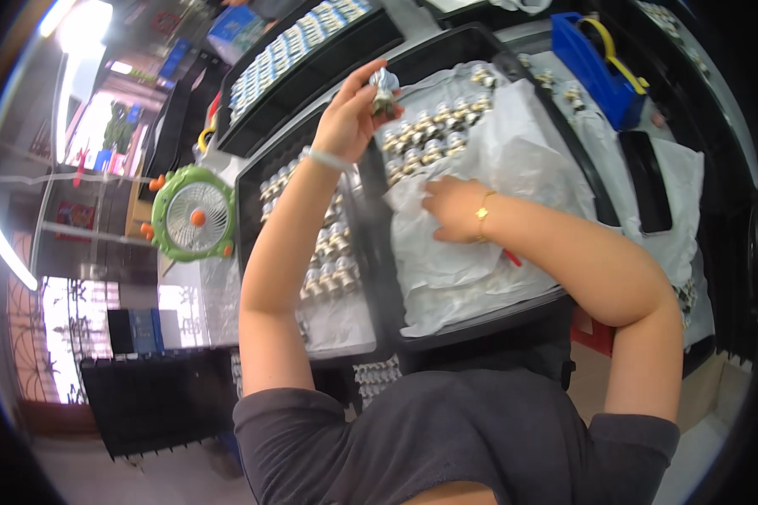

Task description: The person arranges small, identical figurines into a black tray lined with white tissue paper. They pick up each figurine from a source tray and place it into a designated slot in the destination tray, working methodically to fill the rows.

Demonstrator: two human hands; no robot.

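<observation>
My left hand [349,118] is raised above the trays and pinches a small silvery metal fitting [385,88] between its fingertips. A pale band sits on that wrist. My right hand [451,209], with a gold bracelet at the wrist, lies flat on a crumpled white plastic sheet [514,143] that lines a black tray [480,324]. Rows of similar small metal fittings [434,135] stand on the sheet just beyond my right hand. A second black tray [248,181] to the left holds more rows of fittings [328,252], partly hidden by my left forearm.
A small green fan [195,215] stands left of the trays. Farther back, a long black tray [312,71] holds rows of blue and white parts. A blue holder with yellow pieces [602,67] and a black phone [648,181] lie to the right on white sheeting.
</observation>
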